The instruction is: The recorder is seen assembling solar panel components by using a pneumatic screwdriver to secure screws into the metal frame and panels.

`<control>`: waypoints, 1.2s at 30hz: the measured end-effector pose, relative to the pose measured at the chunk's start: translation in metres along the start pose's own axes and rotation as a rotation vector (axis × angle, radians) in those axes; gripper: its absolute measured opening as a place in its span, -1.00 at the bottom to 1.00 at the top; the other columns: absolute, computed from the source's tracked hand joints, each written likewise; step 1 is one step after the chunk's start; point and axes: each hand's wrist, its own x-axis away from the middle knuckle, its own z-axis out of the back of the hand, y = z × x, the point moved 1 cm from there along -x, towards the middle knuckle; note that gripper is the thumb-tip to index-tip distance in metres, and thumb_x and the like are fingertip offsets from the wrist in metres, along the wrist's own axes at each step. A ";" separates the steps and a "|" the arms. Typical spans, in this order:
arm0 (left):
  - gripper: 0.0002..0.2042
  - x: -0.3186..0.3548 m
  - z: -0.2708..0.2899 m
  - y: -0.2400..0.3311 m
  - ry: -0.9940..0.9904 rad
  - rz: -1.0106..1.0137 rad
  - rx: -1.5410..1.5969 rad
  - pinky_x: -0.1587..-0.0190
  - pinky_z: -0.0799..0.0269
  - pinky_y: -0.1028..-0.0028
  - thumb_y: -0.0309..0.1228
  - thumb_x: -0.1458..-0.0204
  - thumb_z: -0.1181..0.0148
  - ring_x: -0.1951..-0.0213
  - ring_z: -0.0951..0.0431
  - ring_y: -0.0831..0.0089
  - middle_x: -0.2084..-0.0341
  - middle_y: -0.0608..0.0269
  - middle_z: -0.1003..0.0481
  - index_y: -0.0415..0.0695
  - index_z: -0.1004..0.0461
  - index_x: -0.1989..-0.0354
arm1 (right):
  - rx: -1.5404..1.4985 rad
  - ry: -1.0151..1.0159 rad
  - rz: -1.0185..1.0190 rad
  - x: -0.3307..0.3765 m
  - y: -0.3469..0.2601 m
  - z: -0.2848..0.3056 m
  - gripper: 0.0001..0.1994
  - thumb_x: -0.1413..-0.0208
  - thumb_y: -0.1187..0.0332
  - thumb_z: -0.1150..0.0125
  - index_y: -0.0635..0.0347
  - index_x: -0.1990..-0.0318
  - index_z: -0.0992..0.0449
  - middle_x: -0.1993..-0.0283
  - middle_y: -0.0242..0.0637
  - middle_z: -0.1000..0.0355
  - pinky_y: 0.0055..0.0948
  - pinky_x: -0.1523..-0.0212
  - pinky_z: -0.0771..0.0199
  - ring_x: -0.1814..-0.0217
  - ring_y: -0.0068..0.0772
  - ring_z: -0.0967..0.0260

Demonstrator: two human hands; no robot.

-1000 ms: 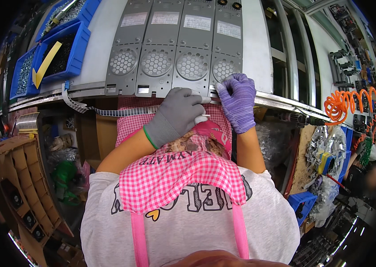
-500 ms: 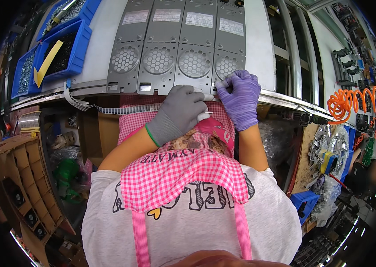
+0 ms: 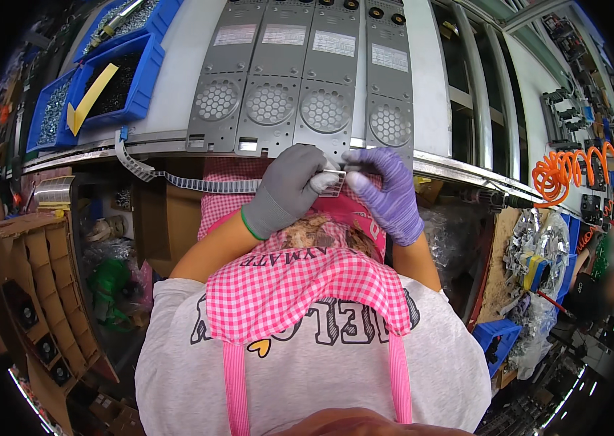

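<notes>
In a grey glove with pale fingertips, my left hand (image 3: 289, 187) grips a narrow label strip (image 3: 212, 184). The strip's free end, with small framed cells, sticks out past the thumb and fingertips. My right hand (image 3: 392, 190), gloved in purple, is close against that end, its thumb and forefinger apart on either side of the corner; whether it touches the strip is hard to make out. Just beyond both hands, several long grey metal panels (image 3: 273, 71) with round honeycomb vents lie on the bench. A separate grey panel (image 3: 388, 80) lies to their right, across a gap.
At far left are blue bins (image 3: 131, 93) of small hardware, a yellow strip (image 3: 92, 98) leaning on one. A blue clip (image 3: 124, 134) holds the label strip at the bench edge (image 3: 169, 138). Metal rails (image 3: 476, 87) and an orange coiled hose (image 3: 558, 174) are at right.
My right hand has drawn back from the rightmost panel's near edge to the strip's end. That panel now stands apart from the others. More of the strip's end shows at my left fingertips.
</notes>
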 end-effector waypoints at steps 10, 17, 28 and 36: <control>-0.64 0.014 0.023 -0.003 0.096 -0.038 -0.266 0.28 -0.34 0.21 -0.06 -0.11 -0.16 0.37 -0.44 0.11 0.51 0.13 -0.41 -0.17 -0.45 0.39 | -0.008 -0.056 0.056 -0.015 -0.008 -0.029 -0.88 -0.04 0.47 -0.35 0.23 0.29 -0.53 0.24 -0.26 -0.42 -0.43 0.13 -0.41 0.20 -0.40 -0.39; -0.70 0.023 0.035 -0.019 0.115 -0.155 -0.487 0.17 -0.40 0.24 -0.12 -0.07 -0.21 0.29 -0.47 0.18 0.36 0.26 -0.55 -0.13 -0.49 0.45 | 0.383 0.061 0.147 -0.050 0.003 -0.045 -0.84 0.02 0.34 -0.36 0.22 0.43 -0.55 0.22 -0.11 -0.46 -0.17 0.04 -0.31 0.11 -0.06 -0.34; -0.70 0.024 0.036 -0.023 0.066 -0.069 -0.401 0.05 -0.36 0.22 -0.14 -0.07 -0.23 0.18 -0.49 0.19 0.21 0.31 -0.62 -0.11 -0.45 0.51 | 0.590 0.006 0.089 -0.065 0.006 -0.057 -0.82 0.01 0.29 -0.33 0.23 0.37 -0.59 0.21 -0.13 -0.46 -0.13 0.03 -0.28 0.10 -0.02 -0.31; -0.71 0.024 0.036 -0.025 0.083 -0.084 -0.394 0.07 -0.35 0.22 -0.15 -0.06 -0.25 0.21 -0.48 0.19 0.21 0.30 -0.61 -0.12 -0.45 0.51 | 0.646 0.017 0.104 -0.067 0.006 -0.058 -0.82 0.04 0.28 -0.35 0.21 0.38 -0.59 0.22 -0.14 -0.47 -0.11 0.06 -0.29 0.12 -0.03 -0.32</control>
